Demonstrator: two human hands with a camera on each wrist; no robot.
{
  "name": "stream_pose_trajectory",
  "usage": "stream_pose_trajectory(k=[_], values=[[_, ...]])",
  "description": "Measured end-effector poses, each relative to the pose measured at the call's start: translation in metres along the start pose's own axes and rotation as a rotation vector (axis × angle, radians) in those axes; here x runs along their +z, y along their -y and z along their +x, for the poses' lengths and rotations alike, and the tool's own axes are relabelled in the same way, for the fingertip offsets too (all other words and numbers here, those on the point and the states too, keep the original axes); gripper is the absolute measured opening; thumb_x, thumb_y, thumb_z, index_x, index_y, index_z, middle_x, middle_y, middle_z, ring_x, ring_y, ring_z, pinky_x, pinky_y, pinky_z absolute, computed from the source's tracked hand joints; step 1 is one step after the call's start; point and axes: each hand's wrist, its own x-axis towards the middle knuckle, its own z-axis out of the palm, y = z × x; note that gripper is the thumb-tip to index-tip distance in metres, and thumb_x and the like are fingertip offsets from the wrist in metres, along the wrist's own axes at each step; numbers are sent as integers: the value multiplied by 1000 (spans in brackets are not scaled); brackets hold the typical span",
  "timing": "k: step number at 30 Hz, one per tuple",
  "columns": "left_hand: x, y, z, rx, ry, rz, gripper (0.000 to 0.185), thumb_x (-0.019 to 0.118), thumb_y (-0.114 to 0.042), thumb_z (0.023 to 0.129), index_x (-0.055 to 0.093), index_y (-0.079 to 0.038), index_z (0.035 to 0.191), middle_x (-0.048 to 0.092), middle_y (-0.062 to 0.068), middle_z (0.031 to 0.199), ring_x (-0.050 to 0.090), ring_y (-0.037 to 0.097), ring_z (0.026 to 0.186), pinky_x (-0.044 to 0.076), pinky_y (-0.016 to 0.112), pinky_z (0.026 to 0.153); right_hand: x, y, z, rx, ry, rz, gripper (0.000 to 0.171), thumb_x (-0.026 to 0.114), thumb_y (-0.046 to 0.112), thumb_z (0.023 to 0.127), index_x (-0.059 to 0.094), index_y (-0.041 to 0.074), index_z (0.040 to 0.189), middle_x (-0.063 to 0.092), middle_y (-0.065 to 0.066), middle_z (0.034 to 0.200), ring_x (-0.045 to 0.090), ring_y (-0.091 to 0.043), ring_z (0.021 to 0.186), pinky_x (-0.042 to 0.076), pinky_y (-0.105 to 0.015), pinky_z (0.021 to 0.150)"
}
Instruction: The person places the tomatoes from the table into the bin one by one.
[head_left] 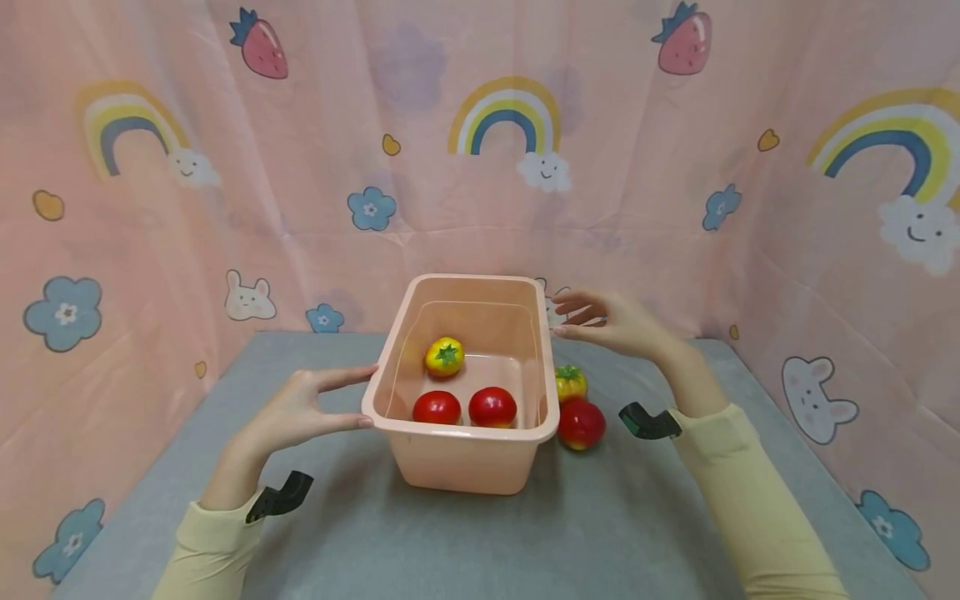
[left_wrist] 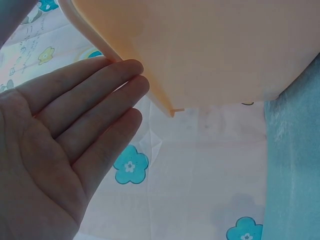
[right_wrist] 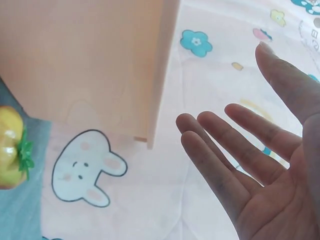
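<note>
A peach-coloured plastic bin (head_left: 461, 458) stands on the table. Inside lie a yellow toy fruit with a green leafy top (head_left: 445, 357) and two glossy red round toy fruits, one at the left (head_left: 437, 407) and one at the right (head_left: 492, 407). My left hand (head_left: 300, 408) touches the bin's left rim with straight fingers, the thumb near the front corner. Beside the right rim, my right hand (head_left: 607, 321) has its fingers spread and relaxed, holding nothing; the right wrist view shows a gap between fingertips and rim.
Right of the bin, another yellow toy fruit (head_left: 571, 382) and another red one (head_left: 581, 423) lie on the grey table (head_left: 337, 542), partly behind the bin's wall. A pink patterned curtain (head_left: 300, 200) hangs behind the table and along its sides.
</note>
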Motion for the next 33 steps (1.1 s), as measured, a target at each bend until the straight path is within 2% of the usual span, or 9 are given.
stream_pose_trajectory(k=[6,12,26,33], values=[[-1,1,0,-6,-4,7,63,79,-42,75,59,-20,131,62,0,128,57,24,120,50,52,91,4,-14,-9,23,-12,1,53,71,37,84,57,12,128,63,-14,122,65,-30,103,56,-44,82],[-1,1,-1,-3,-4,7,63,79,-41,75,59,-20,131,62,0,128,57,24,120,50,53,92,10,-27,-18,120,-2,-7,61,70,48,81,54,17,131,62,-12,125,64,-29,107,55,-44,84],[-1,-1,0,-4,-3,9,62,79,-41,75,59,-21,131,62,-1,127,57,23,120,50,52,92,24,-56,-37,177,-7,-4,58,70,46,82,54,17,131,63,-11,122,64,-29,106,57,-42,82],[0,-1,0,-3,-2,6,63,79,-41,75,59,-20,131,62,-1,128,57,24,120,50,53,92,33,-69,-45,202,2,-6,55,69,41,84,55,14,130,63,-14,122,63,-31,106,56,-44,83]])
